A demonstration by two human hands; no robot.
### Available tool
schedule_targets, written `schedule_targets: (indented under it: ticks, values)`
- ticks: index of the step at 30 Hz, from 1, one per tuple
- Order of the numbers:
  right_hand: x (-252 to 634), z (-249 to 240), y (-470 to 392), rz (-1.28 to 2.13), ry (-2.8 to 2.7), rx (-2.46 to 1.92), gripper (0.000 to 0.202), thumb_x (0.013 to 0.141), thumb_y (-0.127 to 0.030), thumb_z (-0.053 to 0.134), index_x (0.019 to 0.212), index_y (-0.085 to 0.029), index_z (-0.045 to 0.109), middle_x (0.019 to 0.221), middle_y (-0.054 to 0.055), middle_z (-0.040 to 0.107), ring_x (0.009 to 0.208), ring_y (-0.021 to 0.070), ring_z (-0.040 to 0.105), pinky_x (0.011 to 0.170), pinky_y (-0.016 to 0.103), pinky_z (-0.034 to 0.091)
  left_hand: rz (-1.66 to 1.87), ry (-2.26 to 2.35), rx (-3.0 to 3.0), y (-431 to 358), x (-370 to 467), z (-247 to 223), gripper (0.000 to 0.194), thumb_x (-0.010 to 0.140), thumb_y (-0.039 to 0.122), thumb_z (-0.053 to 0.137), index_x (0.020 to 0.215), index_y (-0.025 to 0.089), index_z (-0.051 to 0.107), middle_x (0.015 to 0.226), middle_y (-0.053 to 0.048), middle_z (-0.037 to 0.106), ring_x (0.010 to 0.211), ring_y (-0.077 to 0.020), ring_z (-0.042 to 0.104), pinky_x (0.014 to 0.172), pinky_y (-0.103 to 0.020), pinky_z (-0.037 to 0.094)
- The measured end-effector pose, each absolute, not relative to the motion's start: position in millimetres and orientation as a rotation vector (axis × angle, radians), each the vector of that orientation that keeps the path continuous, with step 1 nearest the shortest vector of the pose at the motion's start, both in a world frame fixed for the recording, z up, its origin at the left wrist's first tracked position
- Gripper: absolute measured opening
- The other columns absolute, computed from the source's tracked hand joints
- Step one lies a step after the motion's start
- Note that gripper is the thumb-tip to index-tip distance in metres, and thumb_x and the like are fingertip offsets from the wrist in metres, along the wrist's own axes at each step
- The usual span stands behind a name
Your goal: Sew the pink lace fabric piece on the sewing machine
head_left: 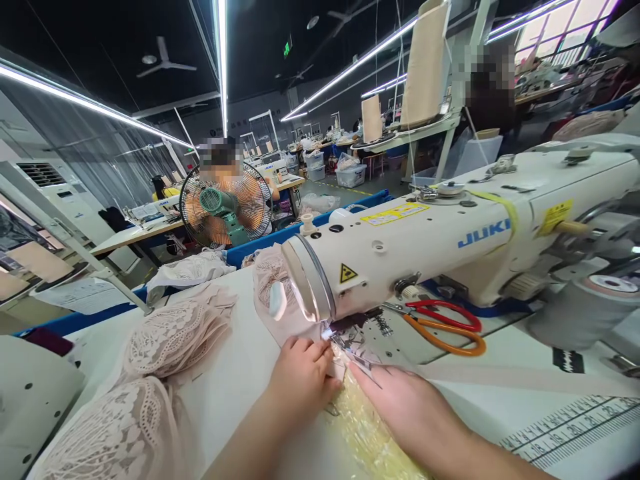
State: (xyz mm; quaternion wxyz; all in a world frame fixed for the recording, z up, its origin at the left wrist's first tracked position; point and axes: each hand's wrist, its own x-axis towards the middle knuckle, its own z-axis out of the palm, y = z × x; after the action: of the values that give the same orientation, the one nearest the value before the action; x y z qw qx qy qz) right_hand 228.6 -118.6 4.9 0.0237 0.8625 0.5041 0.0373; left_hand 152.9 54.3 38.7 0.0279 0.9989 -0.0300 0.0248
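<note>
The left hand (300,377) is curled, its fingertips pressed down on a strip of pale yellow lace fabric (367,437) just in front of the needle area. The right hand (407,410) is laid flat on the same strip, fingers stretched out toward 11 o'clock, and a thin metal tool is seemingly pinched at its fingertips, though the grip cannot be told for certain. The yellow lace is spread on the white work table (235,373) between both hands and is run under the head of the cream-white JUKI sewing machine (450,247), which is seen at 1 o'clock from the hands. A pair of scissors with red and orange handles (445,327) is laid on the machine bed at 2 o'clock. Stacks of beige lace pieces (173,337) are piled at 9 o'clock. A printed measuring scale (570,427) is seen at 3 o'clock. A green-centred electric fan (225,203) is stood well apart at 11 o'clock.
</note>
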Motion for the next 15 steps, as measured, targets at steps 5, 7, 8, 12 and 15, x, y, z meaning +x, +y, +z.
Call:
schedule_targets:
  ticks: [5,7,8,12,15]
  values:
    - [227.9,3.0,-120.9,0.042,1.562,2.763,0.059,0.075,-0.001,0.044,0.130,-0.023,0.050,0.091,0.005,0.066,0.082,0.0223,0.061,0.068,0.030,0.040,0.134,0.129,3.141,50.6,149.2,47.9,0.034,0.084,0.041,0.050,0.107,0.018,0.062,0.128,-0.005,0.053,0.112,-0.0245,0.046,0.103,-0.045,0.030]
    - [228.7,3.7,-121.4,0.012,1.588,2.782,0.059,0.075,-0.002,0.045,0.131,-0.022,0.049,0.093,0.005,0.066,0.083,0.0222,0.061,0.069,0.029,0.038,0.168,0.384,3.177,46.5,147.0,51.1,0.029,0.085,0.039,0.048,0.097,0.019,0.064,0.130,-0.007,0.049,0.117,-0.0263,0.043,0.104,-0.049,0.026]
    - [229.3,4.9,-121.6,-0.016,1.594,2.795,0.060,0.075,-0.002,0.045,0.131,-0.022,0.049,0.093,0.005,0.066,0.084,0.0221,0.060,0.069,0.029,0.037,0.176,0.539,3.185,44.6,146.4,52.2,0.028,0.085,0.038,0.047,0.095,0.018,0.065,0.131,-0.008,0.048,0.119,-0.0278,0.042,0.104,-0.051,0.025]
    - [232.0,13.7,-122.3,-0.157,1.637,2.819,0.060,0.074,0.000,0.043,0.130,-0.019,0.049,0.094,0.006,0.065,0.086,0.0234,0.060,0.068,0.029,0.036,0.078,0.976,3.110,47.6,154.1,53.2,0.034,0.085,0.041,0.046,0.097,0.014,0.062,0.116,-0.018,0.054,0.110,-0.0336,0.048,0.090,-0.053,0.037]
    - [234.1,17.8,-122.7,-0.211,1.675,2.827,0.059,0.072,0.002,0.043,0.127,-0.018,0.052,0.091,0.007,0.065,0.084,0.0240,0.060,0.065,0.029,0.034,-0.001,0.987,3.006,65.1,175.4,51.9,0.039,0.085,0.039,0.045,0.108,0.010,0.057,0.108,-0.019,0.057,0.103,-0.0320,0.053,0.084,-0.044,0.043]
